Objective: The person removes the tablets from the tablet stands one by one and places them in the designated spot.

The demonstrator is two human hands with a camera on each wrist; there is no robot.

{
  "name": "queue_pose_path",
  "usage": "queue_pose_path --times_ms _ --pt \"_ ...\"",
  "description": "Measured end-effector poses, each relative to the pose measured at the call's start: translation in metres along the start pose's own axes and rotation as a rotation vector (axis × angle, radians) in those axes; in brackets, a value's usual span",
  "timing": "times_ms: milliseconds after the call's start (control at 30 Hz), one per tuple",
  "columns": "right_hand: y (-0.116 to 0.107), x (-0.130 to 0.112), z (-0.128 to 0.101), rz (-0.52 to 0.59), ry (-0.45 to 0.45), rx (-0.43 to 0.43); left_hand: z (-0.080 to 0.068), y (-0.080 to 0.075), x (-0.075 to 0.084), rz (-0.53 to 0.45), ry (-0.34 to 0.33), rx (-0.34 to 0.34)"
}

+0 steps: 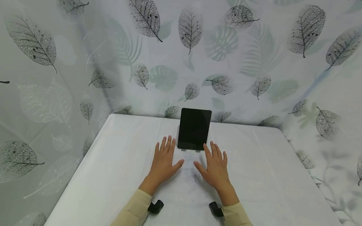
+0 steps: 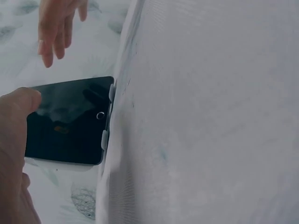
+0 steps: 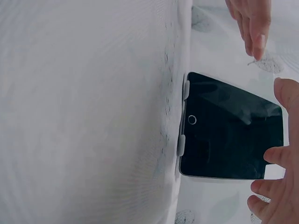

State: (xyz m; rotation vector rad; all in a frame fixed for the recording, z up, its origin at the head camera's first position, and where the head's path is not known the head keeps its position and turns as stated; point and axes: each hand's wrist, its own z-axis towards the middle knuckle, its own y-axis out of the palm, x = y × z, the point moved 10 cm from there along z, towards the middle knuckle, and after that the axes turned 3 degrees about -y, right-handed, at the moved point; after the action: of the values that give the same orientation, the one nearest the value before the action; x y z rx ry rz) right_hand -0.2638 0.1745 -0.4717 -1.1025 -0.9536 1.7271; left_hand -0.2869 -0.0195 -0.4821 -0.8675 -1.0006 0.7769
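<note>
The left hand (image 1: 164, 163) is laid flat on the white tabletop (image 1: 99, 175), palm down, its fingers (image 1: 167, 146) straight and slightly spread, the thumb angled inward. Nothing is held by it. The right hand (image 1: 215, 166) is laid in the same manner just beside it, fingers (image 1: 215, 150) extended and fanned, nothing held. The two thumbs are pointed toward each other with a narrow gap between them.

A black tablet (image 1: 194, 128) is propped upright on a small stand (image 1: 190, 150) at the middle of the tabletop, near the back edge, screen dark and facing the person. The fingertips of both hands are placed near its lower corners; contact with the tablet is not seen in the head view.

In the left wrist view the tablet (image 2: 70, 121) is shown with its round home button and two pale stand clips at the bottom edge, details too small to read from the head view. In the right wrist view the same clips (image 3: 185, 88) and button are confirmed, and the right fingertips (image 3: 275, 156) appear in front of the screen; whether it is touched cannot be told.

A leaf-patterned cloth (image 1: 254, 62) is hung behind and to both sides, seen whole only from the head view.
</note>
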Motion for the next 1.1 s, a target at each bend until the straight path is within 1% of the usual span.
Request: queue_pose_path --times_ms 100,300,367,500,667,833,933,1000,1100 --pt "-0.004 0.000 0.002 0.029 -0.004 0.027 0.004 0.000 -0.001 -0.071 -0.004 0.007" --pt "-0.009 0.000 0.007 0.072 -0.018 0.077 0.013 -0.009 0.001 -0.305 -0.009 0.040" --pt "-0.011 0.000 0.010 0.081 -0.026 0.099 0.017 -0.010 0.000 -0.367 -0.022 0.043" --pt "-0.015 0.004 0.020 0.131 -0.029 0.148 0.026 -0.009 -0.003 -0.516 -0.076 0.044" --pt "-0.017 0.015 0.033 0.251 0.023 0.183 0.038 -0.008 -0.007 -0.706 -0.133 0.054" --pt "-0.016 0.024 0.046 0.433 0.062 0.267 0.046 -0.002 -0.013 -0.882 -0.182 0.077" --pt "-0.010 0.031 0.052 0.533 0.102 0.303 0.051 0.004 -0.014 -0.990 -0.192 0.086" --pt "-0.004 0.036 0.054 0.599 0.144 0.313 0.053 0.008 -0.014 -1.040 -0.196 0.080" --pt "0.004 0.043 0.054 0.679 0.215 0.314 0.055 0.016 -0.015 -1.059 -0.211 0.060"
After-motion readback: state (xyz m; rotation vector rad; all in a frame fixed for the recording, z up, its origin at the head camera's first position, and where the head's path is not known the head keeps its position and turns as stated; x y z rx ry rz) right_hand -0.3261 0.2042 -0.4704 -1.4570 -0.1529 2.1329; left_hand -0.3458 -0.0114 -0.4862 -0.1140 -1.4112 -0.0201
